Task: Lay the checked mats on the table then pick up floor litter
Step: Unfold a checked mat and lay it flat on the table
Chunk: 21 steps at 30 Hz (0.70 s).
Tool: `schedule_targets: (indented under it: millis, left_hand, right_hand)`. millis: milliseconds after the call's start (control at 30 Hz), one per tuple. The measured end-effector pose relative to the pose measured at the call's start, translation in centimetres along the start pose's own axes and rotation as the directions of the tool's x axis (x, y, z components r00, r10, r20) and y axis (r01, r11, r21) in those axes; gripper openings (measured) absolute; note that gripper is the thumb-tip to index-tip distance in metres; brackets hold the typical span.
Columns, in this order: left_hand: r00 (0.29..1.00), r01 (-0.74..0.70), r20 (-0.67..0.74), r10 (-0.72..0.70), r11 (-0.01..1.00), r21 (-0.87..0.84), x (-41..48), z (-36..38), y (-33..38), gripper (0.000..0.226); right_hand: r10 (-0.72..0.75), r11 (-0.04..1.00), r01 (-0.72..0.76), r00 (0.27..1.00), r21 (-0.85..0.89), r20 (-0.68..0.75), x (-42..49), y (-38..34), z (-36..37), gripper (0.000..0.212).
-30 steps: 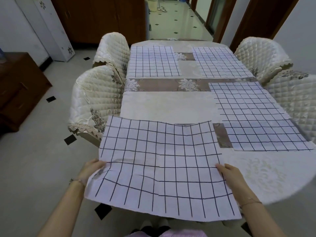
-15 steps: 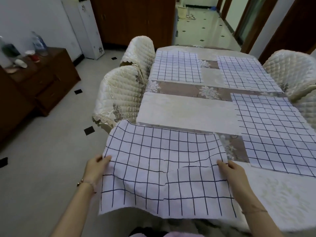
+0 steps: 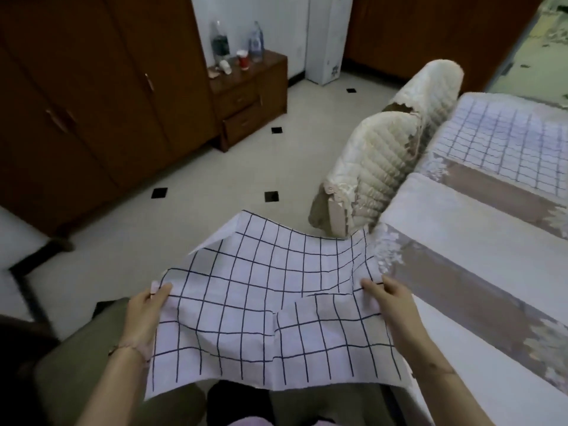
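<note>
I hold a white checked mat (image 3: 264, 305) with a dark grid in front of me, sagging and creased in the middle. My left hand (image 3: 144, 315) pinches its left edge and my right hand (image 3: 387, 302) pinches its right edge. The mat hangs mostly over the floor, with only its far right corner touching the table (image 3: 455, 250) edge. The table, under a cream and brown cloth, runs along the right. Another checked mat (image 3: 504, 139) lies flat on it farther back. No floor litter shows.
Two cream quilted chairs (image 3: 378, 167) stand against the table's left side. A brown cabinet (image 3: 249, 93) with bottles and cups stands at the back, and dark wardrobes (image 3: 76, 96) line the left wall. Pale tiled floor (image 3: 215, 173) with black insets lies between.
My view has swung left, away from the table. The mat came off the tabletop and now hangs in front of me over the floor, both hands still on its edges.
</note>
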<state>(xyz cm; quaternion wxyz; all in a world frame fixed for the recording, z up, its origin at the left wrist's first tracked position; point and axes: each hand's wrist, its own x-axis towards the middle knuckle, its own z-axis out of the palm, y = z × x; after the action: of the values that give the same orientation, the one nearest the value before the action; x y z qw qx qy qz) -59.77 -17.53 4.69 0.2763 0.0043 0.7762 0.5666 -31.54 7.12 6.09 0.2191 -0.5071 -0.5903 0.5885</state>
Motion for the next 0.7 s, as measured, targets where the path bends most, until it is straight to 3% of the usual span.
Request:
schedule_targets:
  millis: [133,300,500,700]
  left_hand:
    - [0.996,0.078,-0.037,-0.079,0.997,-0.02,3.3,-4.4,-1.5,0.031]
    - [0.992,0.119,-0.029,-0.12,0.993,-0.012,9.8,-8.2,0.7,0.015]
    - [0.998,0.038,0.053,-0.041,0.998,0.055,17.8,-9.6,7.4,0.02]
    - [0.99,-0.072,0.126,0.066,0.997,0.041,24.2,-7.1,13.5,0.015]
  right_hand:
    - [0.069,0.997,-0.068,0.997,-0.032,0.042,2.8,0.6,6.4,0.037]
    - [0.124,0.992,-0.123,0.992,-0.023,0.019,5.9,-1.1,13.9,0.04]
    - [0.085,0.996,-0.085,0.996,0.005,-0.003,9.3,-6.5,19.3,0.025]
    - [0.037,0.998,-0.029,0.991,0.061,-0.129,13.8,-11.6,20.7,0.02]
